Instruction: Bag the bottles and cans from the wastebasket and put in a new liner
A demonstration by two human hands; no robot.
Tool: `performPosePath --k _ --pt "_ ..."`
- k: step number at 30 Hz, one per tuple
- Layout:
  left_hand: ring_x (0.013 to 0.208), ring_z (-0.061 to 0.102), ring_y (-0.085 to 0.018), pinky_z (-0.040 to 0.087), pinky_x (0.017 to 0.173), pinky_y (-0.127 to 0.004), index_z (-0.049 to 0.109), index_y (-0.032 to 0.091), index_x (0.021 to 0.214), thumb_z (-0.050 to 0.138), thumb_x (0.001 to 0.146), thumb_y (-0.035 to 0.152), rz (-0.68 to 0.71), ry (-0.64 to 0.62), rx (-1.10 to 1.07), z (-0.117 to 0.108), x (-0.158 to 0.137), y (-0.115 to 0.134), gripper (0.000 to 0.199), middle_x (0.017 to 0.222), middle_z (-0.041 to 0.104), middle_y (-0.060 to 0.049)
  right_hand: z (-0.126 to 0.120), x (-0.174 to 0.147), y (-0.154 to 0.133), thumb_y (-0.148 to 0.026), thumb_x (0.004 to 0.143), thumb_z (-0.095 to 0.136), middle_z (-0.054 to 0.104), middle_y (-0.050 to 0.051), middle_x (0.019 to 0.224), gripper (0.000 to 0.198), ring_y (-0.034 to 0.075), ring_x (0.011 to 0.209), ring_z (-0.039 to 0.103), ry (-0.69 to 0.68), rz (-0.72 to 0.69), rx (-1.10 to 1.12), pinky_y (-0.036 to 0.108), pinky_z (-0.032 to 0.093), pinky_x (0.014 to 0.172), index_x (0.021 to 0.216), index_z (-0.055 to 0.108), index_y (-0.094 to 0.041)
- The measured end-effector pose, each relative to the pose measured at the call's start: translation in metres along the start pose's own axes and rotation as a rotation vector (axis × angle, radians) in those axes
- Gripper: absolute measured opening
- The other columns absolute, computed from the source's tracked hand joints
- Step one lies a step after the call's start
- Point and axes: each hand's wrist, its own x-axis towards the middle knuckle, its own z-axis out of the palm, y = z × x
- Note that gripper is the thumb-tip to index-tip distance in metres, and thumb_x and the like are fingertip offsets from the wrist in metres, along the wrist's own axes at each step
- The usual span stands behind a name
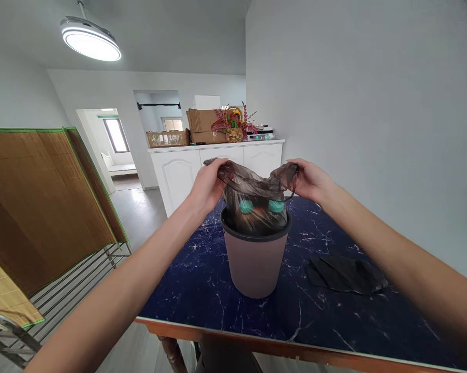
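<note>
A thin, dark see-through garbage bag [257, 189] rises out of a pinkish-grey trash can [257, 267] with a black rim. Through the plastic show two round teal shapes, perhaps bottle caps, and other contents I cannot make out. My left hand [210, 184] pinches the bag's top edge on the left. On the right, my right hand [309, 178] grips the opposite side of the bag's edge, where a loop of plastic hangs down. Between both hands the bag's edge is stretched and sags in the middle. A folded black plastic bag [346, 274] lies on the table, right of the can.
The can stands on a dark blue marble-patterned table [202, 295] with a wooden edge. Behind it, a white cabinet [179, 173] carries cardboard boxes [206, 127] and a flower basket [234, 133]. To the left are a bamboo mat [43, 202] and a metal rack [74, 277].
</note>
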Motion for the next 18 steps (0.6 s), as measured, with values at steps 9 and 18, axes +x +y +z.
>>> performPosePath --k 9,18 --pt "0.071 0.061 -0.013 0.047 0.064 -0.026 0.056 0.020 0.075 0.080 0.082 0.019 0.298 0.012 -0.004 0.008 0.030 0.054 0.025 0.074 0.061 0.002 0.040 0.006 -0.057 -0.015 0.098 0.059 0.064 -0.005 0.061 0.027 0.013 0.059 0.065 -0.090 -0.269 0.135 0.024 0.061 0.063 0.075 0.051 -0.025" --pt "0.116 0.059 -0.014 0.042 0.080 -0.025 0.030 0.024 0.085 0.043 0.096 0.008 0.747 0.189 0.270 -0.012 0.014 0.163 0.023 0.107 0.057 -0.001 0.108 -0.025 -0.096 -0.022 0.105 0.052 0.067 -0.006 0.070 0.032 0.012 0.082 0.069 -0.295 -0.503 0.149 0.025 0.061 0.087 0.074 0.048 -0.030"
